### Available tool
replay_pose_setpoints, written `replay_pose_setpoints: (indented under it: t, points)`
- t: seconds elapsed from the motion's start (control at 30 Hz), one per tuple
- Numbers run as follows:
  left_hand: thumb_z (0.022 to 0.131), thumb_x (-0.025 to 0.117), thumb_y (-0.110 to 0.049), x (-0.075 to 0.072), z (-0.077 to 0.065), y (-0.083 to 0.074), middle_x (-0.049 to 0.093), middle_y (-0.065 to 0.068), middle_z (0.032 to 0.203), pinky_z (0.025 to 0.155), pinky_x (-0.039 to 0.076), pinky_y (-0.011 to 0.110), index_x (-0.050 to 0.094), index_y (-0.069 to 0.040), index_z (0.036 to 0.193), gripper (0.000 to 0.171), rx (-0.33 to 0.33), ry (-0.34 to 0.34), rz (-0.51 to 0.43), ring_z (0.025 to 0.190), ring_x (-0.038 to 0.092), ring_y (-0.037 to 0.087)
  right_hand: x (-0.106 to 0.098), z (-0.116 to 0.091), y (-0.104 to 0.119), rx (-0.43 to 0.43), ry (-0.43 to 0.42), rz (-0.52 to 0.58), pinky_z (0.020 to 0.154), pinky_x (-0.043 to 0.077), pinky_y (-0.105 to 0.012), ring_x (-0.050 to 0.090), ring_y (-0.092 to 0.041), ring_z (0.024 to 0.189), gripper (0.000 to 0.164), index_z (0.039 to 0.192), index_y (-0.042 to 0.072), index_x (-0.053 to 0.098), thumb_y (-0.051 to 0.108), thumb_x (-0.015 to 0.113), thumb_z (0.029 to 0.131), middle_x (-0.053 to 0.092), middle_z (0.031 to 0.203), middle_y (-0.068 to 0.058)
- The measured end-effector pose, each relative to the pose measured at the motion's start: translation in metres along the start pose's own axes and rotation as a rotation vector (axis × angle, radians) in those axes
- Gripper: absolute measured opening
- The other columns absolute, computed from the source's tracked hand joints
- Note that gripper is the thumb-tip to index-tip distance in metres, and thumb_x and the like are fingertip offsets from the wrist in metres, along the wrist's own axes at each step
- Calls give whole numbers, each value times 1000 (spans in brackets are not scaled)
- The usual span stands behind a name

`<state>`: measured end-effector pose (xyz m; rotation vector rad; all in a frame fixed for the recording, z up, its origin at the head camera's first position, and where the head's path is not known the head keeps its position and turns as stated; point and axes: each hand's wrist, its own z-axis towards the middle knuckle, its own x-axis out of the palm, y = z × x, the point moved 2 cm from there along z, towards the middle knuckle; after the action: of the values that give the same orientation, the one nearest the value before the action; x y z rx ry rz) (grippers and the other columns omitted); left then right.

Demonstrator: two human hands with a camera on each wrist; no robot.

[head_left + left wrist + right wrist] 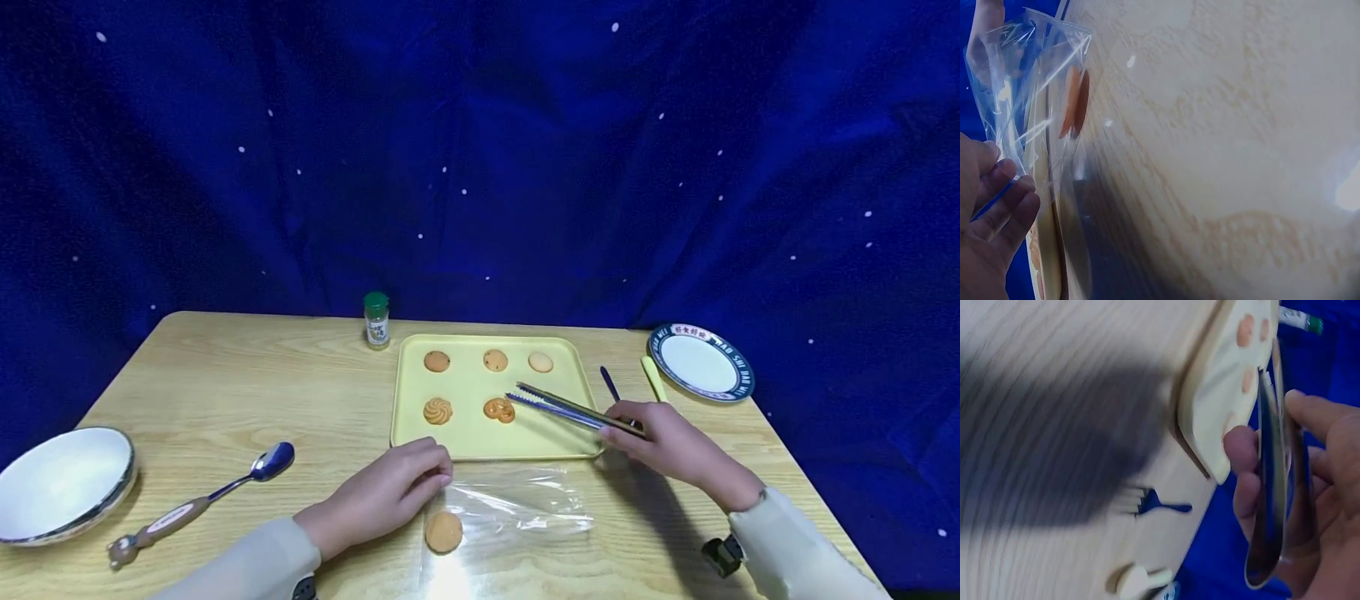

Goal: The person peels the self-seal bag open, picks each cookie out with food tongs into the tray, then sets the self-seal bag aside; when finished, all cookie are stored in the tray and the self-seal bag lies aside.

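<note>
My left hand (386, 492) pinches the rim of a clear plastic bag (517, 504) lying in front of the tray. Inside the bag is one round cookie (443, 532), which the left wrist view shows edge-on behind the film (1071, 103). Metal tongs (558, 407) are held in my right hand (671, 442), their arms spread slightly apart. Their toothed tips hover near a pretzel-shaped cookie (499, 409) on the pale yellow tray (465, 443); whether they touch it I cannot tell. Beside it sits a swirled cookie (438, 411). Three round cookies (496, 360) line the tray's back.
A green-capped seasoning bottle (377, 321) stands behind the tray's left corner. At left are a white bowl (60, 483) and a brown-handled spoon (202, 504). Right of the tray lie a fork (1154, 503), a pale yellow utensil (654, 377) and a dark-rimmed plate (701, 362).
</note>
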<state>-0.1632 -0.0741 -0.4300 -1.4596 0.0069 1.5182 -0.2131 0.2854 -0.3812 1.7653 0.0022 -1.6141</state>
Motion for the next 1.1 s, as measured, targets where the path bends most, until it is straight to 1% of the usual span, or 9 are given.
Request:
replay_pose_setpoints:
  t: [0.13,0.27,0.37,0.47,0.63,0.73,0.87,0.97,1.1]
  points:
    - [99,55,-22,1,0,0,54,-18,90,76,48,18,61,-22,94,8,0,-4,2,82,50,-2,-18,-18,-3,-45,-98,-5,50,45,-20,52,2,58,5,98,18,65,20,63,94,60,71,7]
    - [99,55,-22,1,0,0,55,-19,93,78,49,20,62,-22,95,8,-8,-12,7,84,51,-3,-38,-45,-4,-81,-146,6,52,45,-20,55,0,60,11,98,20,67,11,64,92,61,71,12]
    - [99,56,-22,1,-1,1,55,-19,93,79,50,20,62,-22,96,7,-12,-19,9,85,52,-3,-51,-70,-5,-102,-158,27,54,44,-19,58,-1,62,19,98,20,68,4,66,90,62,72,14]
    - [98,57,-22,1,-1,1,55,-19,92,78,49,20,63,-22,95,6,-8,-31,18,84,51,-3,-58,-92,-8,-134,-145,65,55,43,-18,58,-2,63,26,98,19,68,-4,66,86,64,74,14]
    - [98,58,-22,0,-3,3,54,-19,91,76,49,18,63,-22,95,6,5,-41,25,82,50,-3,-56,-116,-11,-193,-88,118,52,41,-17,56,-1,62,32,96,20,67,-9,67,83,64,76,14]
    - [98,58,-22,0,-3,3,54,-19,92,76,49,18,63,-22,96,6,12,-43,27,82,50,-3,-49,-120,-11,-228,-56,122,51,41,-14,55,1,62,34,95,23,65,-9,67,82,62,77,15]
    - [98,58,-22,0,-2,3,54,-19,91,75,49,18,64,-22,95,6,11,-42,28,82,50,-3,-38,-116,-8,-281,-24,114,52,40,-11,50,7,63,34,95,25,63,-6,68,83,59,74,12]
    - [98,58,-22,0,-2,3,54,-19,91,75,49,18,64,-23,95,6,9,-40,29,81,50,-3,-29,-107,-4,-280,-7,79,52,39,-9,47,10,63,29,95,27,63,1,69,85,57,72,14]
    - [98,57,-23,0,0,3,54,-20,91,75,48,18,63,-23,96,7,5,-28,29,81,50,-4,-16,-91,6,-245,7,-16,54,38,-8,46,12,63,17,93,30,62,15,69,89,56,73,20]
